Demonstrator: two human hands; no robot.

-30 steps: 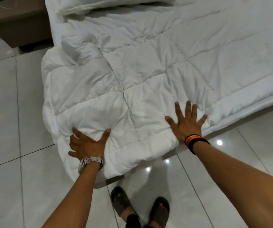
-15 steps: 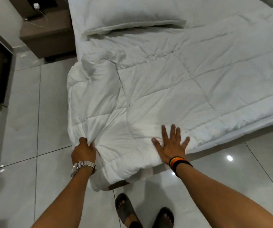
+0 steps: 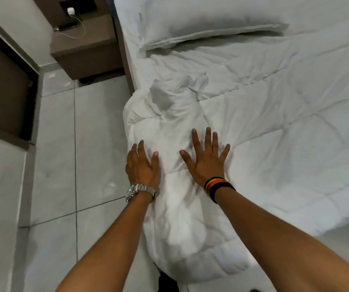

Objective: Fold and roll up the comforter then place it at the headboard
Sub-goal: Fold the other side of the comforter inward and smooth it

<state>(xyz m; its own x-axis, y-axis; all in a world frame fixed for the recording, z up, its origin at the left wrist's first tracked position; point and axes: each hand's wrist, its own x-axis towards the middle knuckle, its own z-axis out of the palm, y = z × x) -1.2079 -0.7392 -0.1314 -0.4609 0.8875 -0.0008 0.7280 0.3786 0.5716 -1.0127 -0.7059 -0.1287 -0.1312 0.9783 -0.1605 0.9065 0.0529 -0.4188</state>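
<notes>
The white quilted comforter lies spread over the bed, with its left edge bunched into a thick ridge that hangs off the mattress corner. My left hand, with a metal watch on the wrist, lies flat on the outer side of that ridge, fingers apart. My right hand, with dark and orange wristbands, presses flat on the comforter just to the right of the ridge, fingers spread. Neither hand grips any fabric. A white pillow lies at the head of the bed, beyond the comforter.
A brown nightstand with a charger and white cable stands left of the bed's head. A dark-framed doorway is at the far left. Grey floor tiles run along the bed's left side.
Both hands moved up along the comforter's left edge toward the pillow. My left hand let go of the pinched fabric and now lies flat. The view shifted toward the head of the bed.
</notes>
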